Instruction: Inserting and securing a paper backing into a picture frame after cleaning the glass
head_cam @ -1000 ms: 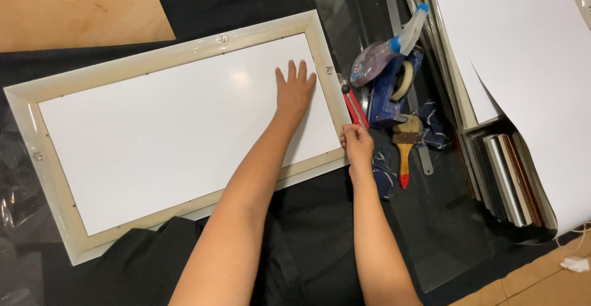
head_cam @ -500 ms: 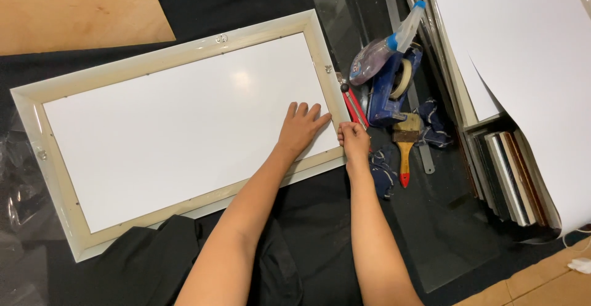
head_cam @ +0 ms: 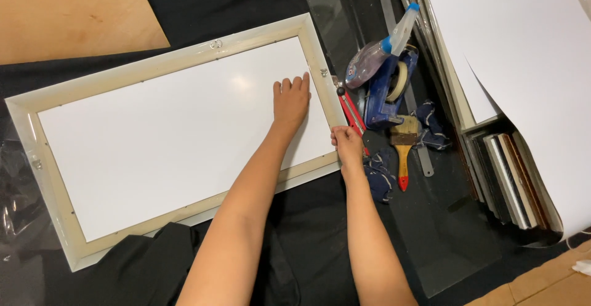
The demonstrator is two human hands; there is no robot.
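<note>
Apparently the white backing board (head_cam: 172, 140) is being seated in the pale frame (head_cam: 258, 35) at centre: left hand (head_cam: 291, 100) pressed flat and open, right hand (head_cam: 348, 146) closed around a red-handled tool (head_cam: 351, 110) at the right rail. Steady downward pressure seems called for next.

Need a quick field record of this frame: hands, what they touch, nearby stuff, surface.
left hand: left hand flat on the white backing board, fingers spread near its right end
right hand: right hand gripping a red-handled tool at the frame's right edge
frame: pale wooden frame lying face down, board set inside it
right of frame: spray bottle, blue tape dispenser, paintbrush, blue rag
far right: large white sheet, stacked mouldings
surface: black cloth
</note>
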